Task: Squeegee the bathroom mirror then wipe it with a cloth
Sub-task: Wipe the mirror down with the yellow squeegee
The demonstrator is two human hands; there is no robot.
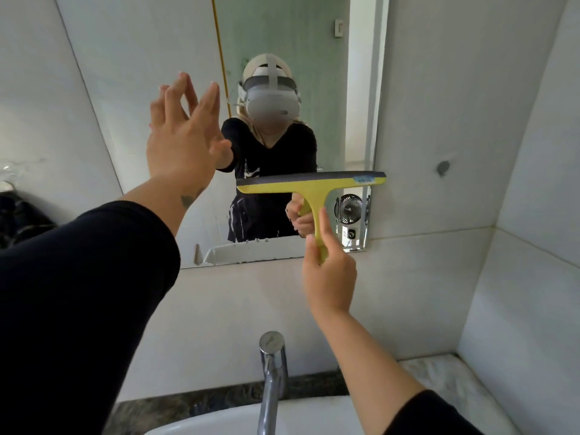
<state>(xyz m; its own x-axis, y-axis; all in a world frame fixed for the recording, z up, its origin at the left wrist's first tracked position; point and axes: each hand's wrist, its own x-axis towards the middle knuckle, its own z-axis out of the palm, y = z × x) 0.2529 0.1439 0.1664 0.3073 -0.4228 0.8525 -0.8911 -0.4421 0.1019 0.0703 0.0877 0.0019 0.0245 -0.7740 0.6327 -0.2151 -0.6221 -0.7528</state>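
Observation:
The bathroom mirror (157, 73) hangs on the white tiled wall ahead of me. My right hand (329, 271) grips the handle of a yellow-green squeegee (310, 186), whose grey rubber blade lies level against the lower right part of the glass. My left hand (182, 136) is raised in front of the mirror's middle with its fingers spread, at or very near the glass and holding nothing. The reflection shows a person in black wearing a headset. No cloth is in view.
A chrome tap (272, 372) rises from the white basin (219, 416) right below my arms. A marble ledge (439, 372) runs to the right corner. White tiled walls close in on both sides. A dark bundle (18, 221) sits at far left.

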